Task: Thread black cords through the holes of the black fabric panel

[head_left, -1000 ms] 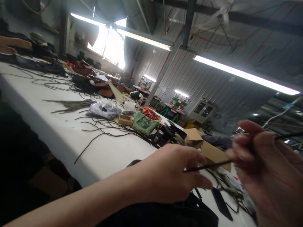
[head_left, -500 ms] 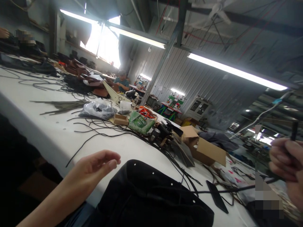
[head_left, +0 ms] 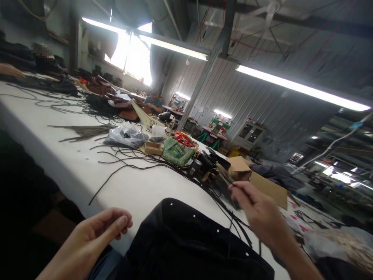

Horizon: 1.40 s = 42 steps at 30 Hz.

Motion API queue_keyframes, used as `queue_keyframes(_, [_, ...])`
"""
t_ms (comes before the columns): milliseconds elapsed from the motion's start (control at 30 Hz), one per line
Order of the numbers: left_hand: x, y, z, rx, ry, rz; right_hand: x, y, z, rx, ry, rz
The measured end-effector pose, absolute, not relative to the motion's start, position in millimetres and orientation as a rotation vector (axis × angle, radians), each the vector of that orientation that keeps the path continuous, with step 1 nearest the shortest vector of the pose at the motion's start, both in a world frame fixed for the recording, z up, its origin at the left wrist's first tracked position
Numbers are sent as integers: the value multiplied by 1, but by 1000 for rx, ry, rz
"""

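Lying at the bench's (head_left: 151, 186) near edge, the black punched fabric (head_left: 186, 249) looks soft, light, best held by its rim; left hand (head_left: 107, 225) curled together, right hand (head_left: 258, 214) pinched, contents unclear.

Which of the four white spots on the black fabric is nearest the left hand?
The leftmost spot on the black fabric, highest in view; the others lie rightward, farther from the left hand.

Green bag (head_left: 177, 152) beside small box (head_left: 153, 149), ceiling fan (head_left: 273, 7)
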<state>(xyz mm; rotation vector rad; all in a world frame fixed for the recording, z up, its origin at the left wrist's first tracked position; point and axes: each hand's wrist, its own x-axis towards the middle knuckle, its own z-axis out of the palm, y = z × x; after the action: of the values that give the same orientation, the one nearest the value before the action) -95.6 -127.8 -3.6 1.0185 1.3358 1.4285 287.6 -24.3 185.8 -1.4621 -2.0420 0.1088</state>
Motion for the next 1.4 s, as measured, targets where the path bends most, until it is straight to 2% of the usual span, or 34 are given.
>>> queue_keyframes(100, [-81, -130, -6, 1082, 1227, 1336, 242, -20, 136, -1320, -2243, 469])
queue_keyframes(200, [-68, -134, -12, 1028, 1159, 1319, 210, -16, 101, -1277, -2313, 663])
queue_keyframes(400, [-55, -133, -15, 921, 1134, 1367, 193, -6, 79, -1321, -2365, 929])
queue_keyframes(1100, [-40, -102, -19, 1058, 1108, 1374, 162, -14, 89, -1113, -2491, 1070])
queue_keyframes(1400, [-34, -101, -17, 1026, 1104, 1353, 165, -16, 91, -1116, -2585, 913])
